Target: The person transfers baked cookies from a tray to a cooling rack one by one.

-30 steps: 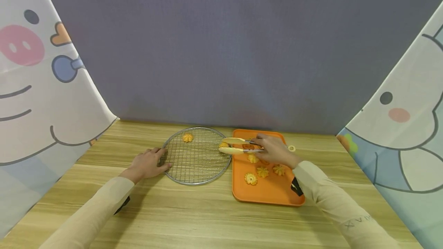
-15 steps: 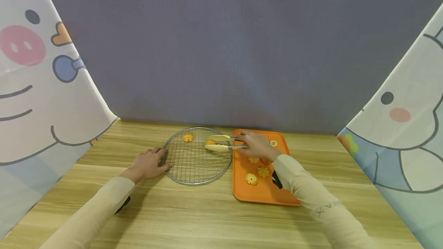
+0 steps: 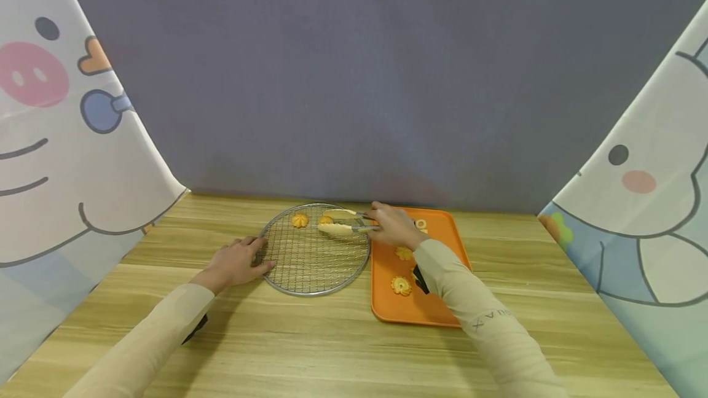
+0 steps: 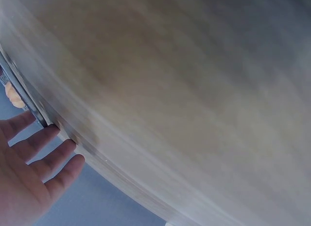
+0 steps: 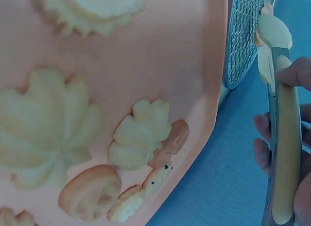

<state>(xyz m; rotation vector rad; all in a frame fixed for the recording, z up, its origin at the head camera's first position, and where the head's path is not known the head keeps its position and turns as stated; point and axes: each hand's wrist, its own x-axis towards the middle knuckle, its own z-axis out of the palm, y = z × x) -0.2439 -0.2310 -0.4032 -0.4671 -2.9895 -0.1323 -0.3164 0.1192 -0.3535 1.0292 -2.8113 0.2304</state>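
My right hand (image 3: 394, 225) grips metal tongs (image 3: 337, 229) with cream-coloured tips, reaching left over the round wire rack (image 3: 312, 269). A yellow flower-shaped cookie (image 3: 326, 220) sits between the tong tips; whether it touches the mesh I cannot tell. Just left of it, another such cookie (image 3: 300, 220) lies on the rack. At the rack's left rim rests my left hand (image 3: 238, 263), fingers spread; the left wrist view shows its fingers (image 4: 63, 153) nearly straight. In the right wrist view, the thumb and fingers wrap the tongs (image 5: 287, 153).
An orange tray (image 3: 393, 312) stands right of the rack, partly under my right arm. It bears several cookies, among them a ring-topped flower cookie (image 3: 401, 285) and a brown one (image 5: 91, 192). A grey panel (image 3: 354, 78) rises behind the wooden table (image 3: 310, 349).
My right hand has moved left with the tongs, carrying a cookie from the tray's side of the rack to beside the other cookie. The left hand has stayed at the rim.
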